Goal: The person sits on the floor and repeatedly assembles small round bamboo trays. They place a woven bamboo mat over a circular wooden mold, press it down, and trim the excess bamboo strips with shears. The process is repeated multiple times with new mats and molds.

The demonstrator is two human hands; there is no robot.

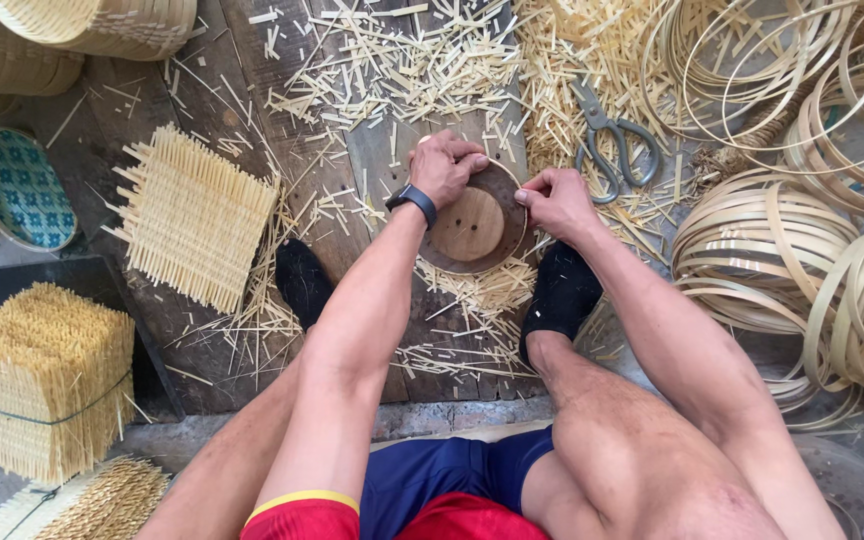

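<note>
Head view looks down on wooden boards [252, 60] strewn with bamboo offcuts [392, 60], on which the person sits. Right of the hands lie heaps of coiled bamboo hoops [752, 240], the biggest things here. Far left of the hands stands a tied stack of woven mats [37, 375], and nearer, just left of the left forearm, lies a single square mat [192, 215]. A round disc mould [472, 222] (brown, two small holes in its raised centre) sits directly under both hands, between the two black-socked feet. Scissors [607, 145] rest just beyond the right hand, apart from it. Left hand [445, 165], a dark watch [412, 200] on its wrist, is curled over the disc's far rim, fingers pressed down on it. Right hand [552, 200] is closed in a pinch at the disc's right edge, thumb and fingertips touching the rim.
</note>
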